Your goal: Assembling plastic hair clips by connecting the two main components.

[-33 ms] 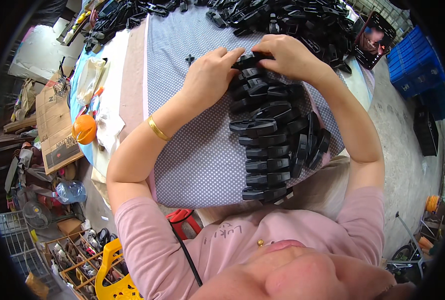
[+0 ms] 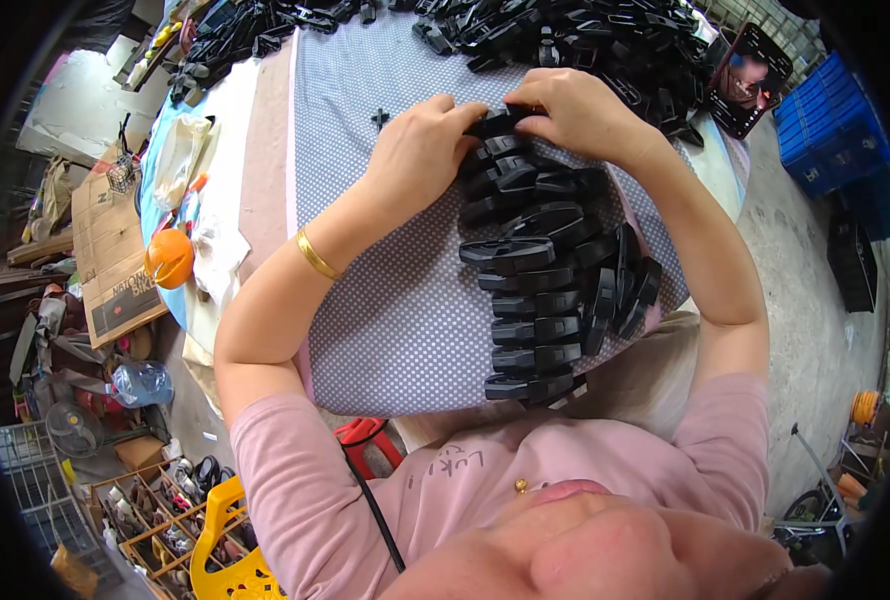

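Note:
At the far end of a row of black plastic parts [image 2: 533,305], my two hands meet around one black plastic part [image 2: 497,122]. My left hand [image 2: 417,150] pinches its left side between thumb and fingers. From the right, my right hand [image 2: 577,110] grips the other side, its index finger and thumb closed on it. The row lies on a grey cloth with white dots [image 2: 385,340], the parts side by side and partly overlapping. More black parts [image 2: 620,285] lean against the right side of the row. The fingertips partly hide the held piece.
Large heaps of black parts [image 2: 585,40] cover the table's far side. A small black cross-shaped piece [image 2: 380,118] lies left of my hands. A phone [image 2: 750,80] stands at the far right, near blue crates [image 2: 830,120]. An orange round object [image 2: 169,258] sits at the left edge.
Almost nothing differs. The fingers of my left hand have shifted very slightly at the held black part.

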### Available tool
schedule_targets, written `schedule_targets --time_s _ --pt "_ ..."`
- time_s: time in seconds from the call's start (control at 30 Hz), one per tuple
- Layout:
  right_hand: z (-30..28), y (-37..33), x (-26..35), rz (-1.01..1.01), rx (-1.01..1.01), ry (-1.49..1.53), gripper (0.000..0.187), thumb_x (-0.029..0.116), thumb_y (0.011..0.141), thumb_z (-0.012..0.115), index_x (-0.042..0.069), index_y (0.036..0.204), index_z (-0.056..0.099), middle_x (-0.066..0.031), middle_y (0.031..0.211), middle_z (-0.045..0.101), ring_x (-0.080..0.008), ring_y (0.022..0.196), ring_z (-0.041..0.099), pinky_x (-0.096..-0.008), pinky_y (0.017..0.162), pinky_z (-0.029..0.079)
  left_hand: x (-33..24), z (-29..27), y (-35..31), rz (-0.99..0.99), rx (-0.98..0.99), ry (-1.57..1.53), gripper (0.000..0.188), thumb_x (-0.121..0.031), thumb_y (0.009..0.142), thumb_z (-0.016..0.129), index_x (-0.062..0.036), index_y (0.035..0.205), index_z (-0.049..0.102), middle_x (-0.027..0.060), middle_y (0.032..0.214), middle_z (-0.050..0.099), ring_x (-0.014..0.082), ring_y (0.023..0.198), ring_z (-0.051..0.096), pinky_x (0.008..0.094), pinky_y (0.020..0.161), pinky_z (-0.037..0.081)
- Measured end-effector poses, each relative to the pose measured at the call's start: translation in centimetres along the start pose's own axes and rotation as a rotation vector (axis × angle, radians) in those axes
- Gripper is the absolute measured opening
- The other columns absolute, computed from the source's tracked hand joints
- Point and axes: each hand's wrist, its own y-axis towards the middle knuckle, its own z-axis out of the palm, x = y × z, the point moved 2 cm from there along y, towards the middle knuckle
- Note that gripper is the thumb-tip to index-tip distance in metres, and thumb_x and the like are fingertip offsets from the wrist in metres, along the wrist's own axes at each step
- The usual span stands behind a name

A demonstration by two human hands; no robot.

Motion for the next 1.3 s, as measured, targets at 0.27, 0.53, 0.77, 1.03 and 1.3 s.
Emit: schedule_targets --time_s 0.27,0.53,0.77,1.03,1.3 --pt "-0.3 0.3 0.9 0.153 0.108 -0.172 0.025 0.025 0.079 0.065 0.01 0.098 0.067 -0.0076 0.096 0.064 -0.0243 0.091 0.062 -0.0331 0.079 0.05 4.7 0.3 1.2 0.055 -0.094 -0.036 0.02 -0.001 0.077 0.056 -0.0075 0.091 0.068 0.0101 0.094 0.059 0.0254 0.085 0.061 0.0333 0.076 0.051" --pt "0.3 0.5 -0.3 -0.004 -0.174 0.107 0.025 0.018 0.077 0.068 0.005 0.098 0.066 -0.0073 0.09 0.063 -0.024 0.084 0.06 -0.0319 0.075 0.049 3.6 1.1 1.4 -0.013 0.026 -0.544 0.03 -0.005 0.077 0.06 0.0 0.106 0.058 0.0129 0.109 0.057 0.0239 0.1 0.058 0.0303 0.094 0.044" --pt "0.5 0.7 0.0 -0.034 -0.172 -0.013 0.023 0.018 0.075 0.069 0.005 0.094 0.068 -0.0055 0.087 0.063 -0.0202 0.087 0.057 -0.0311 0.078 0.048 3.9 -0.4 0.7 -0.238 0.13 -0.285 0.024 -0.015 0.074 0.072 -0.0004 0.092 0.068 0.0083 0.084 0.063 0.0165 0.075 0.061 0.0262 0.071 0.051" --pt "1.4 1.6 0.1 -0.176 -0.127 0.114 0.022 0.015 0.072 0.071 0.002 0.09 0.069 -0.0057 0.081 0.06 -0.0196 0.084 0.053 -0.0289 0.073 0.046 4.8 0.6 1.3 -0.145 0.08 -0.43 0.02 -0.013 0.074 0.072 -0.0003 0.089 0.069 0.0056 0.082 0.063 0.0124 0.073 0.061 0.0238 0.069 0.051" --pt "1.0 1.3 -0.6 -0.07 0.047 0.197 0.023 0.024 0.085 0.06 0.006 0.097 0.067 -0.0056 0.103 0.063 -0.0208 0.098 0.055 -0.0287 0.08 0.047 4.4 -0.3 2.2 -0.084 0.488 -0.498 0.018 -0.01 0.078 0.068 -0.0001 0.093 0.068 0.0049 0.09 0.064 0.0136 0.076 0.059 0.0228 0.069 0.049"
